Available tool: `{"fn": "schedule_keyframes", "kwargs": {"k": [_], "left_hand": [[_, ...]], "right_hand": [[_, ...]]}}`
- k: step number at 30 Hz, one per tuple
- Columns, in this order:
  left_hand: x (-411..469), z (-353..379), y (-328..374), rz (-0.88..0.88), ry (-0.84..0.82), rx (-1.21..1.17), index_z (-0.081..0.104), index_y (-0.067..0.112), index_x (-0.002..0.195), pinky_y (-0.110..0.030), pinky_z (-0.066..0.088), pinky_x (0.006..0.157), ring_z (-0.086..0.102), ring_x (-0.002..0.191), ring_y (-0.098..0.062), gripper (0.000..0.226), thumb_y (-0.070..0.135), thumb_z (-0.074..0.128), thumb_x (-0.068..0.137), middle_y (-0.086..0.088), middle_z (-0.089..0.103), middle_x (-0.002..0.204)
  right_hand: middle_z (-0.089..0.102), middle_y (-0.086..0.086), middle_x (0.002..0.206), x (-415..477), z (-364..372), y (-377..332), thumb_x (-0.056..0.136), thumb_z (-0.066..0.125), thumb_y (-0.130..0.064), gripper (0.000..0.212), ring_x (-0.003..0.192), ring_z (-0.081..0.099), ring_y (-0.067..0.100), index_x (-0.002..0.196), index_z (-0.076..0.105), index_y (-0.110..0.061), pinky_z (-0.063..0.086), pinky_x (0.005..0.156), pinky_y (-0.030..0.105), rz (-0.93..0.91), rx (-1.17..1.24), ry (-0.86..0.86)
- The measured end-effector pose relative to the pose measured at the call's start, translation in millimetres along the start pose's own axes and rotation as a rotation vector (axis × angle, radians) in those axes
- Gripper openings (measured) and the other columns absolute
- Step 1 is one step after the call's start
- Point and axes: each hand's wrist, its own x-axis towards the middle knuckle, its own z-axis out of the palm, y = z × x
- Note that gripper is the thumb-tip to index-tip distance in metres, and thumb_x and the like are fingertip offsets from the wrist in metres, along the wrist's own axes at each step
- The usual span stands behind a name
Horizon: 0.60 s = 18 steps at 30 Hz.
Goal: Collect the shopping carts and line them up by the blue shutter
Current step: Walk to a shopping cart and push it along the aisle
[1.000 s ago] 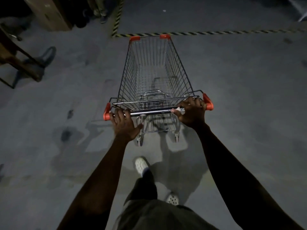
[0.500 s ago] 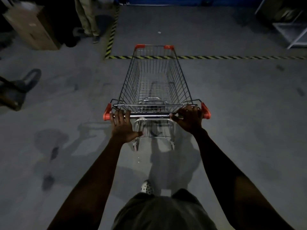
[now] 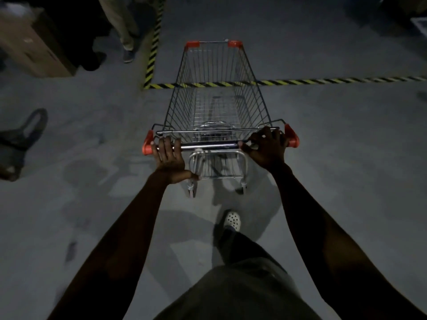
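An empty wire shopping cart (image 3: 216,98) with red corner caps stands straight ahead of me on the grey floor. Its metal handle bar (image 3: 209,146) runs between red end caps. My left hand (image 3: 169,159) grips the left end of the bar, fingers curled over it. My right hand (image 3: 265,147) grips the right end beside the red cap. The cart's front half lies past a yellow-and-black floor stripe (image 3: 335,80). The blue shutter is out of view.
A person's legs and shoes (image 3: 126,38) stand at the upper left beside the upright part of the hazard stripe (image 3: 153,49). A cardboard box (image 3: 30,45) sits far left. A dark object (image 3: 22,137) lies on the floor at the left edge.
The cart has rolled forward across the striped line while both hands kept hold of the handle. The view tilted down, and the blue strip seen at the top half a second ago has left the frame.
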Motion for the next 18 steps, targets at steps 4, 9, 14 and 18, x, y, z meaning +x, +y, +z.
{"fn": "schedule_keyframes", "kwargs": {"k": [4, 9, 14, 18], "left_hand": [[87.2, -44.2, 9.7, -0.042, -0.022, -0.008, -0.019, 0.002, 0.157, -0.052, -0.044, 0.093, -0.033, 0.146, -0.045, 0.158, 0.091, 0.066, 0.058, -0.028, -0.030, 0.160], [187.4, -90.5, 19.7, -0.078, -0.058, -0.002, -0.022, 0.002, 0.156, -0.050, -0.047, 0.087, -0.037, 0.145, -0.044, 0.156, 0.087, 0.069, 0.062, -0.028, -0.034, 0.158], [296.9, -123.3, 14.5, -0.108, -0.025, 0.010, -0.029, 0.000, 0.152, -0.060, -0.038, 0.099, -0.048, 0.134, -0.043, 0.164, 0.094, 0.065, 0.056, -0.031, -0.038, 0.155], [384.2, -159.1, 6.1, -0.057, 0.099, 0.003, -0.027, 0.000, 0.152, -0.063, -0.028, 0.111, -0.033, 0.146, -0.046, 0.161, 0.097, 0.057, 0.056, -0.031, -0.029, 0.159]], "right_hand": [[0.071, 0.011, 0.104, 101.0, 41.7, 7.5, 0.084, 0.045, -0.079, 0.068, 0.108, 0.063, 0.042, 0.080, 0.078, -0.020, 0.043, 0.097, 0.059, 0.013, -0.023, -0.050], [0.059, 0.008, 0.135, 214.1, 76.9, 17.2, 0.076, 0.026, -0.089, 0.087, 0.136, 0.042, 0.040, 0.106, 0.078, -0.025, 0.028, 0.111, 0.058, 0.081, 0.044, -0.334], [0.061, 0.009, 0.127, 314.8, 123.5, 22.7, 0.078, 0.031, -0.086, 0.082, 0.131, 0.046, 0.041, 0.101, 0.076, -0.023, 0.032, 0.105, 0.058, 0.064, 0.067, -0.283], [0.065, 0.009, 0.123, 401.7, 168.4, 20.6, 0.079, 0.034, -0.085, 0.080, 0.128, 0.050, 0.041, 0.098, 0.079, -0.021, 0.030, 0.106, 0.055, 0.076, 0.068, -0.236]]}}
